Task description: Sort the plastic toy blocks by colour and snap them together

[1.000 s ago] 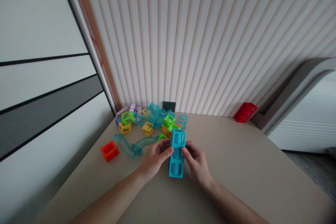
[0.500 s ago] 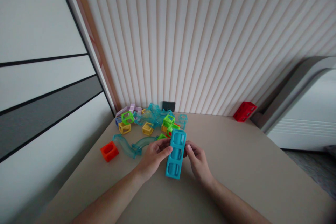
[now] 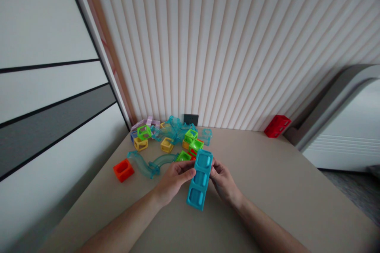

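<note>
A long blue block (image 3: 200,179) with three recessed windows is held up over the table, its top leaning slightly right. My left hand (image 3: 175,178) grips its left edge, thumb on the front and fingers behind. At its upper right edge, my right hand (image 3: 224,182) is closed, the fingertips partly hidden behind the block. Whether the right fingers also hold a smaller piece cannot be made out. Just behind the block lie green cubes (image 3: 196,147) and a bit of red.
Clear blue tube pieces (image 3: 142,165), yellow cubes (image 3: 167,145) and lilac pieces (image 3: 149,121) lie at the back left of the table (image 3: 252,158). An orange block (image 3: 124,170) sits left. A red block (image 3: 277,126) stands at the back right by the ribbed wall.
The blue block has tilted a little more and moved slightly down. The dark red piece seen by my right fingers is now out of sight, and those fingers sit further behind the block.
</note>
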